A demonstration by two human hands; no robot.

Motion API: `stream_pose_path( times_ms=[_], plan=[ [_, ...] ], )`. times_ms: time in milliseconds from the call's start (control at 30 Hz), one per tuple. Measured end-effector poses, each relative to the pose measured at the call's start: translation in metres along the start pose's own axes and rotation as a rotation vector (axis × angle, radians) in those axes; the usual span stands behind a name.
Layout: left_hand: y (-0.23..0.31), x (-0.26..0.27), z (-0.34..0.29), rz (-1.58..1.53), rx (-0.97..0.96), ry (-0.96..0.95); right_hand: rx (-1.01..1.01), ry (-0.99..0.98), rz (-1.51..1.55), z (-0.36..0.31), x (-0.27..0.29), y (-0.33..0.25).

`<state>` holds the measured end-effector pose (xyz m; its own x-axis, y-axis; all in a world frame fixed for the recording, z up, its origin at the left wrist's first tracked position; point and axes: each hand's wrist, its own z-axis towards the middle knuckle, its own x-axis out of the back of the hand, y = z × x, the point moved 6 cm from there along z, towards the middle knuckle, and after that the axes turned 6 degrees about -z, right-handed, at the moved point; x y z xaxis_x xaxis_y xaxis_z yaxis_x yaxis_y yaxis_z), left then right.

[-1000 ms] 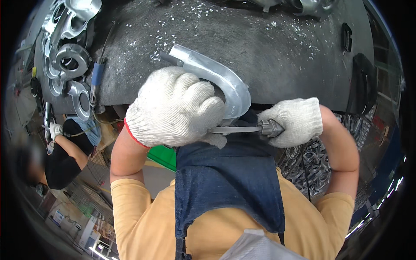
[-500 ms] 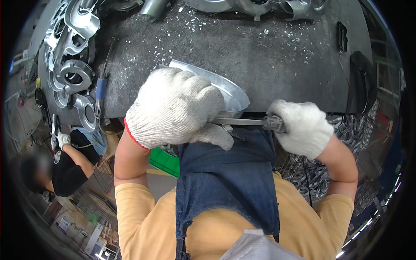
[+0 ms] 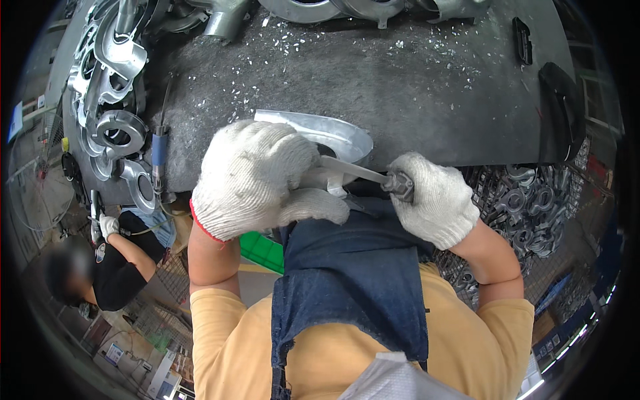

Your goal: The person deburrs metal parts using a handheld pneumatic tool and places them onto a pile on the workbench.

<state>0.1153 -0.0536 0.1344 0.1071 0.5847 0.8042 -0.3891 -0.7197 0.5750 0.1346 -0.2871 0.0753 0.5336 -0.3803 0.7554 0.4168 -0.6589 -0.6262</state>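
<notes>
My left hand (image 3: 260,180), in a white knit glove with a red cuff edge, is closed around a silvery metal casting (image 3: 350,137) at the table's near edge. The casting's curved, rounded end sticks out past my fingers; the rest lies hidden under the glove. In my right hand (image 3: 433,200), also gloved, is the dark handle of a flat grey file (image 3: 357,171). Its blade slants up and left against the casting beside my left fingers, and its tip is out of sight.
More castings (image 3: 120,133) are piled along the table's left side, others (image 3: 303,10) at its far edge. A blue-handled tool (image 3: 159,150) lies near the left pile. Metal chips (image 3: 287,47) litter the grey tabletop (image 3: 427,120). A wire bin of castings (image 3: 527,207) stands right; a co-worker (image 3: 127,253) is left.
My right hand has moved left toward my left hand, and the file now slants more steeply, with less blade showing level. The casting has tipped, showing a dark opening under its rim.
</notes>
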Motion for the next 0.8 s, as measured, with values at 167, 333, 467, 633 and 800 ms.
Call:
stream_pose_path(
  times_ms=[167,333,467,633,800],
  plan=[
    [0.005,-0.003,-0.016,-0.058,0.055,0.026,0.02,-0.031,0.045,0.003,-0.027,-0.01],
    [0.004,-0.011,-0.031,-0.087,0.075,0.172,0.068,0.245,0.167,0.009,-0.042,-0.011],
    [0.003,-0.015,-0.036,-0.115,0.103,0.2,0.074,0.217,0.182,0.006,-0.043,-0.009],
    [0.008,-0.02,-0.037,-0.161,0.114,0.152,0.036,-0.448,0.36,0.014,-0.06,0.013],
    [0.013,-0.042,-0.051,0.104,0.039,0.209,0.105,-0.842,0.733,0.007,-0.07,0.019]
  ],
)
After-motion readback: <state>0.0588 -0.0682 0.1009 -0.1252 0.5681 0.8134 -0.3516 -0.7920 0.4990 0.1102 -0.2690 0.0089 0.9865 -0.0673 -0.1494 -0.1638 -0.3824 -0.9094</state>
